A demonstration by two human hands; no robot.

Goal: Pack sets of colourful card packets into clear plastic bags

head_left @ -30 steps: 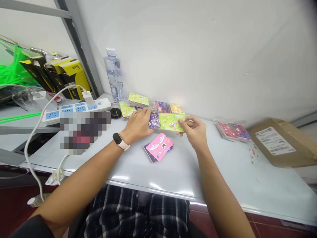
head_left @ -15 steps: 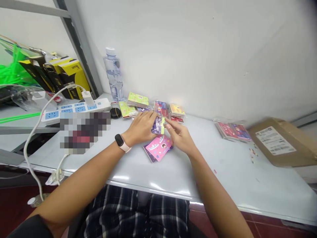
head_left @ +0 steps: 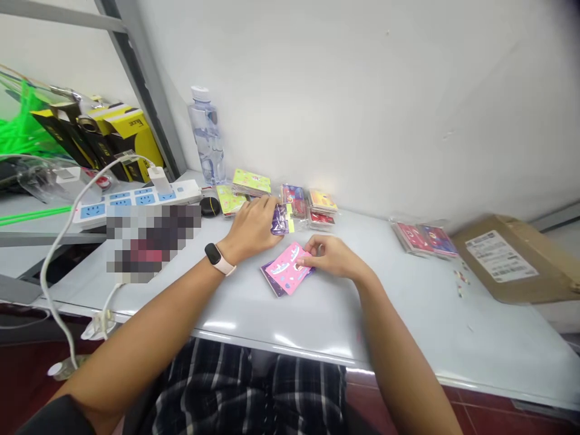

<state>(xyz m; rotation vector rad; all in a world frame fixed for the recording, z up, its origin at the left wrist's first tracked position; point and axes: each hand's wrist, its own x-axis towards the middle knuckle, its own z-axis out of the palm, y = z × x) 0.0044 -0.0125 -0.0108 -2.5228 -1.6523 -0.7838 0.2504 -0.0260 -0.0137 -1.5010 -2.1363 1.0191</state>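
My left hand [head_left: 256, 227], a dark-faced band at its wrist, is closed around a small purple packet [head_left: 280, 221] in clear plastic with a yellow-green strip along its right side. Below it on the table lies a pink card [head_left: 284, 270] with a cartoon figure, crossed at an angle over dark purple cards [head_left: 275, 286]. My right hand [head_left: 327, 256] pinches the pink card's upper right edge, its thumb on the printed face. Its fingertips curl at the far side and are partly hidden.
Behind my hands lie green card packs [head_left: 251, 180], a red-blue pack [head_left: 294, 199] and a yellow pack [head_left: 322, 200]. A water bottle [head_left: 208, 139], black round case [head_left: 209, 207] and power strip [head_left: 136, 202] stand left. Rightward are another card pack [head_left: 414, 237] and a cardboard box [head_left: 512, 260].
My right hand has left the purple packet and come down to the pink card, closing on its edge. My left hand has shifted slightly left with the packet.
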